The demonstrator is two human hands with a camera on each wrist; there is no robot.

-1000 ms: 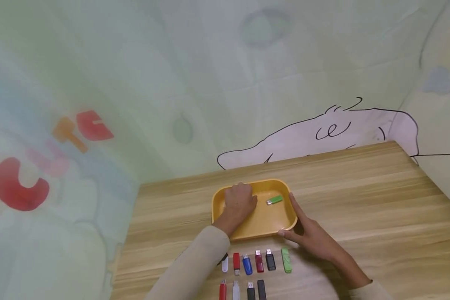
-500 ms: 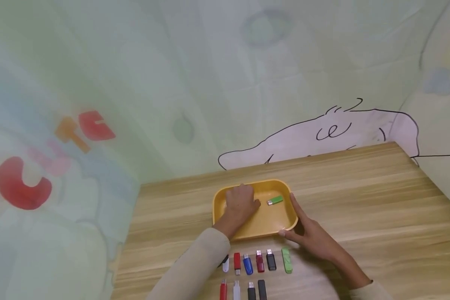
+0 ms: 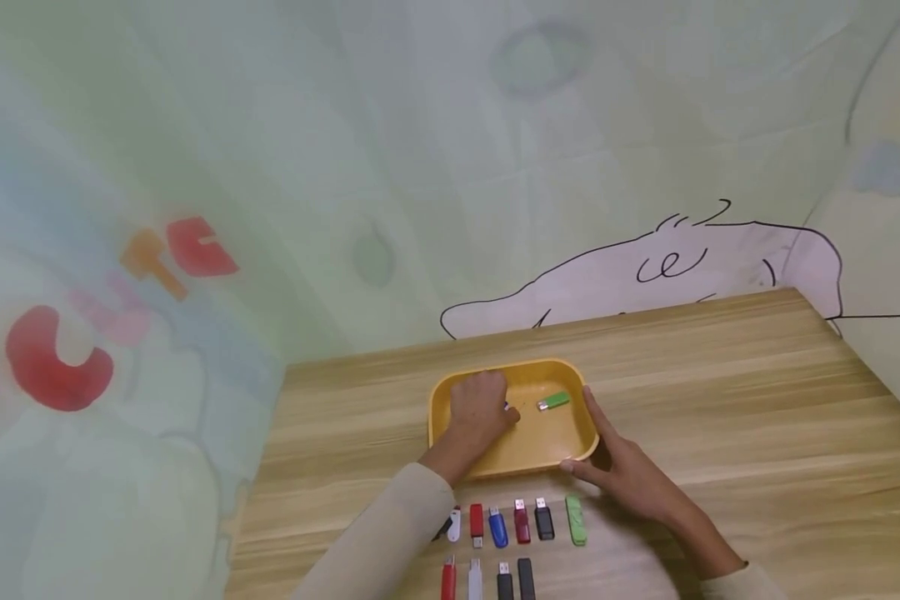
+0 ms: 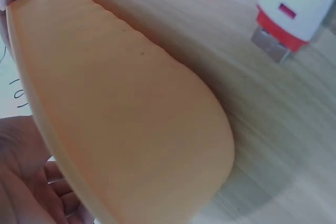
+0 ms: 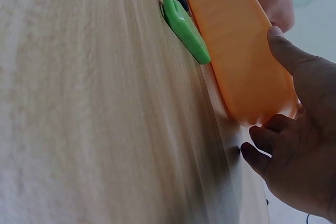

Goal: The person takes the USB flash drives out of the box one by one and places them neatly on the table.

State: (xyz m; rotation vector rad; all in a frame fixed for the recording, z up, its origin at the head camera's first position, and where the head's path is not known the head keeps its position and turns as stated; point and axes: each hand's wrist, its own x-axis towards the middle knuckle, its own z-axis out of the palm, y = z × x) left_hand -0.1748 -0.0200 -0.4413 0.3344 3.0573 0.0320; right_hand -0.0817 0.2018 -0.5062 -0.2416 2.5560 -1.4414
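A yellow tray [image 3: 536, 467] lies on the wooden table in the head view. My left hand [image 3: 478, 412] reaches down inside its left half with curled fingers. A small blue and silver bit, apparently a USB flash drive [image 3: 506, 406], peeks out between thumb and fingers; most of it is hidden. At the tray's right end my right hand [image 3: 630, 477] grips the rim, its thumb on the near corner and fingers along the right side. A green USB flash drive [image 3: 553, 401] lies in the tray, right of my left hand.
Two rows of flash drives lie in front of the tray, among them a blue one [image 3: 498, 527], a red one [image 3: 477, 525], a black one [image 3: 526, 579] and a green one [image 3: 576, 521]. A printed cloth wall [image 3: 435, 167] stands behind the table [image 3: 735, 375].
My left hand has shifted slightly in the tray, and a blue and silver bit now shows at its thumb. The right hand keeps its hold. The head view has drifted slightly.
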